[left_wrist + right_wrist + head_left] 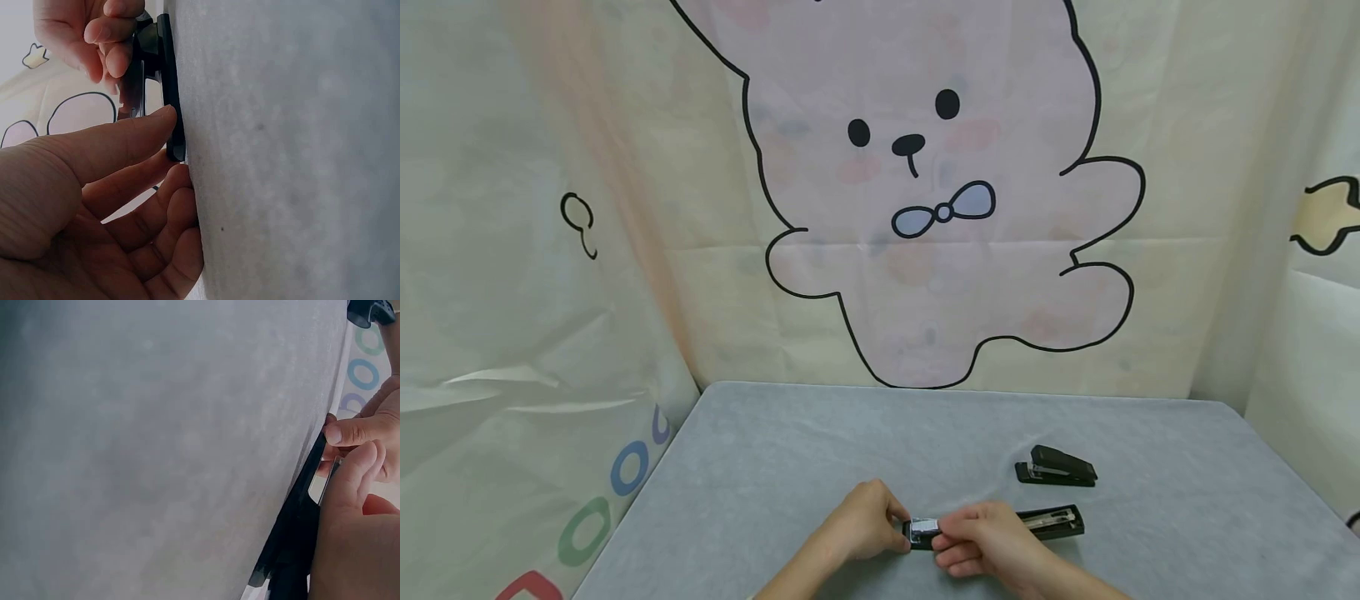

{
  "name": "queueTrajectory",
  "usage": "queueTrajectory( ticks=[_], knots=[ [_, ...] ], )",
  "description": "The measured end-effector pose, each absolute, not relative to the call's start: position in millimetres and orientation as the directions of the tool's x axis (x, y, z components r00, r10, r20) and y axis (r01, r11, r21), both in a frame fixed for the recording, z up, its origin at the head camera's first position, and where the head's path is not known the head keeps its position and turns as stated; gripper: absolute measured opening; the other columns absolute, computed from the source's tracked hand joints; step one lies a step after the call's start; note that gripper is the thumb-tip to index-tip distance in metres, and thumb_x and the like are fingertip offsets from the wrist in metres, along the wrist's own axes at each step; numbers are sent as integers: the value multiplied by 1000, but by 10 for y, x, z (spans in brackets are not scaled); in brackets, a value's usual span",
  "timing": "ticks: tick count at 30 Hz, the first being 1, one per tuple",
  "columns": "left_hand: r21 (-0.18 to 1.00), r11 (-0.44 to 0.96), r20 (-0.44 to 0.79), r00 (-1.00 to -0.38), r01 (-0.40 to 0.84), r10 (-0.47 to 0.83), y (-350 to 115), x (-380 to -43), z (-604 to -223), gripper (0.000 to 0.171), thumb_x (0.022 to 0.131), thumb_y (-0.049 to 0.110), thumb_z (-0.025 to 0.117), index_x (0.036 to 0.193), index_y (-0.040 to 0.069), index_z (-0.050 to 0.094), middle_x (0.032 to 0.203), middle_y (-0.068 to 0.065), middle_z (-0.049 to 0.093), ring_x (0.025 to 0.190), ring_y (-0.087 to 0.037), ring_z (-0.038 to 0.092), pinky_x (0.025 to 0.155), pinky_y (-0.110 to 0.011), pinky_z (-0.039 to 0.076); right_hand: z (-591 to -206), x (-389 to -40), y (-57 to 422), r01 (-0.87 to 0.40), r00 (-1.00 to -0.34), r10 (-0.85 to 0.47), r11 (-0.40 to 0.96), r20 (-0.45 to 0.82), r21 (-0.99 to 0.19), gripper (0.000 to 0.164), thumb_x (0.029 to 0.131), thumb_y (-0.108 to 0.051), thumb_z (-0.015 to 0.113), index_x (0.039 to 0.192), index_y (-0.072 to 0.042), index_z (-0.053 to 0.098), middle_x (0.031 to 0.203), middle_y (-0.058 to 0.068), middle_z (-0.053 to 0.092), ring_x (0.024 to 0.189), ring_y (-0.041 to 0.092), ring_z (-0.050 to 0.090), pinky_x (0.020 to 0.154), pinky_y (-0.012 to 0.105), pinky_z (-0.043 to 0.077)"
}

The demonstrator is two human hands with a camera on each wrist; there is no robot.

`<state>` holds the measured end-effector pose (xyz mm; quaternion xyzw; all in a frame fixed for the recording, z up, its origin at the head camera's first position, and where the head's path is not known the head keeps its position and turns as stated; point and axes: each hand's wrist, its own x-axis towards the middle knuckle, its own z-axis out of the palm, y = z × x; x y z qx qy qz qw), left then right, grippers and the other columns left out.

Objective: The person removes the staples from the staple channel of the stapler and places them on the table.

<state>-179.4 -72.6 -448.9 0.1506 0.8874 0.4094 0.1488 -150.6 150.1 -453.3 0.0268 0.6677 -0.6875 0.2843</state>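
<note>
A black stapler (917,540) lies on the table, its top cover (1060,522) swung back to the right. My left hand (868,521) pinches the left end of its base between thumb and fingers. Over the open magazine, my right hand (981,537) pinches a small silvery strip of staples (924,526) with thumb and index finger, its other fingers curled below. The fingertips hide part of the strip. In the left wrist view, the stapler base (174,94) stands against the cloth, with the right fingers (115,37) close by the magazine.
A second black stapler (1056,468) sits behind and to the right on the grey cloth-covered table (812,442). Cloth walls with cartoon drawings (943,212) stand at the back and sides.
</note>
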Motion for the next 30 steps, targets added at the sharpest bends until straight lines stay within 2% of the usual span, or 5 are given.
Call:
queueTrajectory(
  ticks=[10,18,30],
  knots=[
    [780,611,-155,-905,134,396,-738,-1799,-4498,26,69,-1,92,93,-1,82,59,3,60,52,-10,48,49,-25,36,-4475,-1546,1383,471,-822,-320,80,-470,-878,18,102,-15,66,107,2,69,88,9,76,72,14,76,67,31,61],
    [785,607,-162,-905,123,394,-738,-1807,-4505,25,70,-1,91,93,0,82,59,1,61,52,-11,48,49,-26,36,-4480,-1569,1373,440,-838,-303,116,-454,-890,20,101,-10,66,108,7,72,83,7,75,68,12,74,63,30,61],
    [757,643,-188,-903,118,386,-730,-1827,-4479,25,71,2,93,94,2,83,61,1,61,64,-15,50,55,-29,38,-4410,-1552,1431,404,-864,-266,141,-428,-904,17,98,-10,69,105,5,73,85,7,75,69,13,74,62,30,60]
  ],
)
